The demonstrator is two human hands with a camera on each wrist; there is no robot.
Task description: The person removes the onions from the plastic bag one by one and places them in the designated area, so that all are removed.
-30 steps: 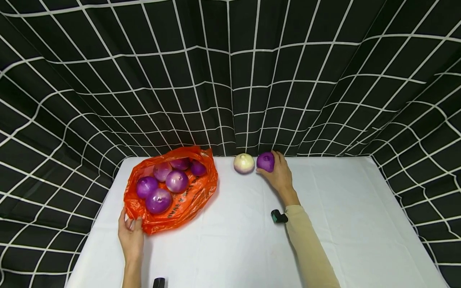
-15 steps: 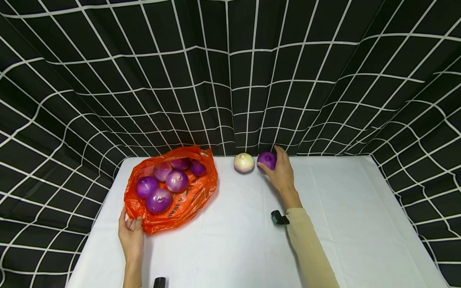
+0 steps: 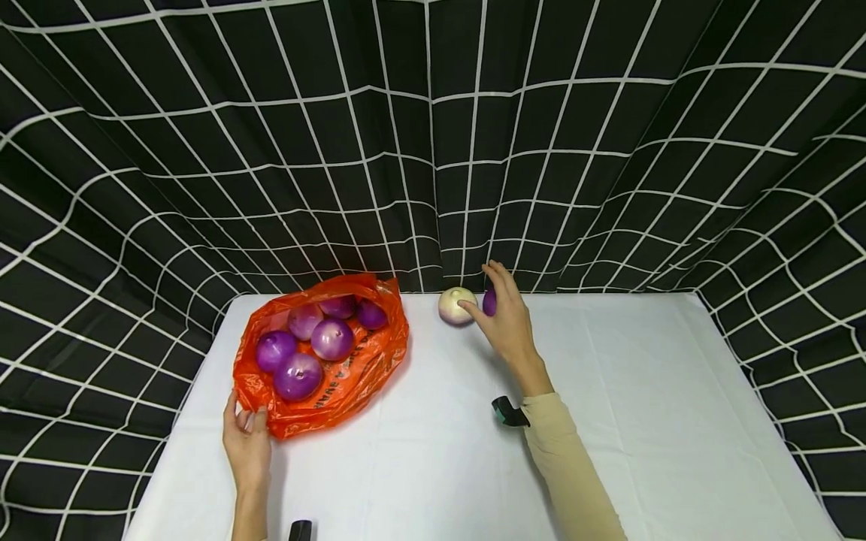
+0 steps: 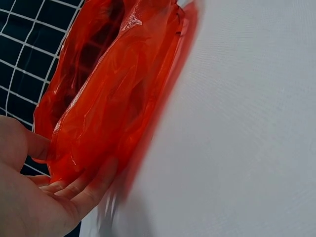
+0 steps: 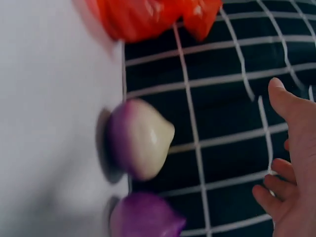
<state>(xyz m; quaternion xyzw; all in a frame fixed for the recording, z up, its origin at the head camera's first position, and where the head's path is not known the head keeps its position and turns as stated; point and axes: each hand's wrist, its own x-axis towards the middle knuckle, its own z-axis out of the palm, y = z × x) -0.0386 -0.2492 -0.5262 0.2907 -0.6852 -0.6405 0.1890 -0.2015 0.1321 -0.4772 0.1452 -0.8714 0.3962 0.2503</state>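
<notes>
Off came the right hand [image 3: 506,323], spread, leaving the purple onion [image 3: 489,303] beneath it, swinging left toward the pale onion [image 3: 451,309], seemingly the new target; the left hand [image 3: 247,447] pinched the red bag [image 3: 379,372].

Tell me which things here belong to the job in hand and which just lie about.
Likely the job:
red bag, held by the left hand
purple onions inside it
pale onion and loose purple onion, near the right hand

Just surroundings:
white tablecloth
black gridded cloth
black wrist devices
</notes>
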